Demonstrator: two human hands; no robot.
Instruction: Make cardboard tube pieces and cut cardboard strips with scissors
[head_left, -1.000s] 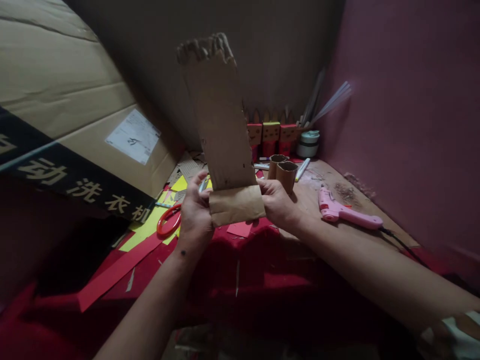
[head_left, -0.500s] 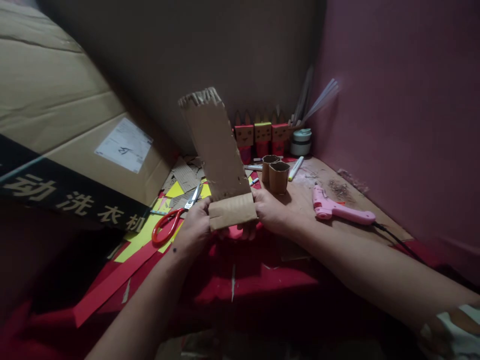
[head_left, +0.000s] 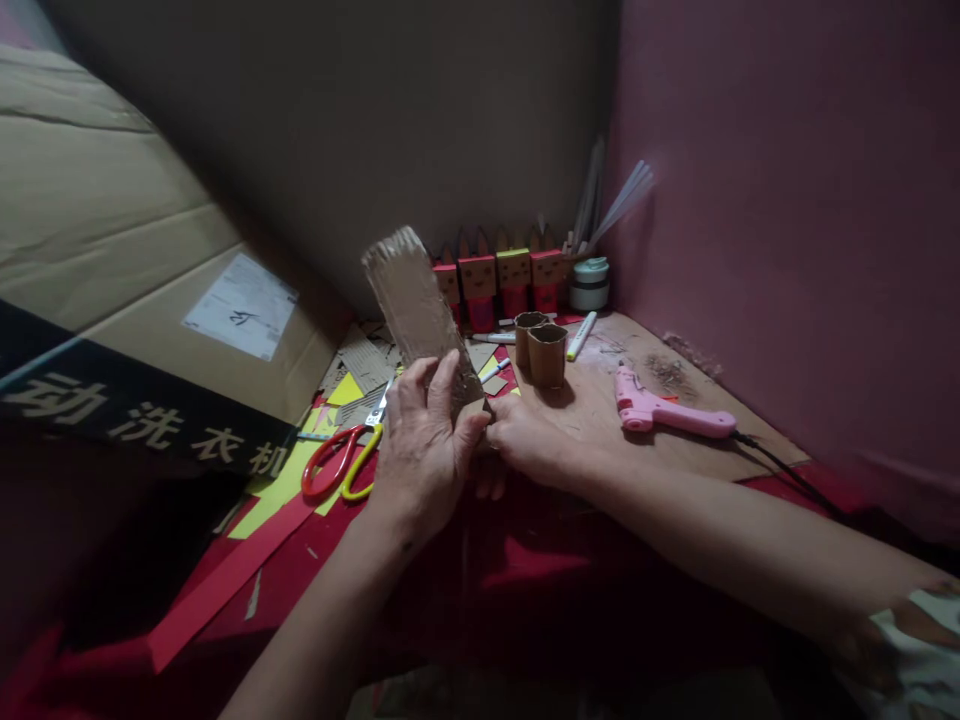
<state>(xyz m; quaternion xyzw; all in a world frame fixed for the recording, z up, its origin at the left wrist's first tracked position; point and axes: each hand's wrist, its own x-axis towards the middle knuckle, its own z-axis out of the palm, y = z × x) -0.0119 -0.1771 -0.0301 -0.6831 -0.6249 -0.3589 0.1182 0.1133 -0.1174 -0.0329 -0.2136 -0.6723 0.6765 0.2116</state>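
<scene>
In this dim corner, beside the pink wall (head_left: 750,220), I place everything by the two cardboard tubes (head_left: 547,358). Well left of them lie scissors (head_left: 355,440). Nearer the tubes, the cardboard strip (head_left: 412,300) slants lengthwise up and leftward, beyond the fingertips; the left hand (head_left: 424,430) grips its lower part, fingers bent across it. The right hand (head_left: 529,435), just this side of the tubes, curls against its bottom end, any pinch hidden. Right of them rests a pink glue gun (head_left: 660,412).

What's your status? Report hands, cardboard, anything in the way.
Left hand on the cardboard, right hand at its lower end. Cardboard tilted, lower end mostly hidden. Scissors close beside left hand; nothing seen blocking.
</scene>
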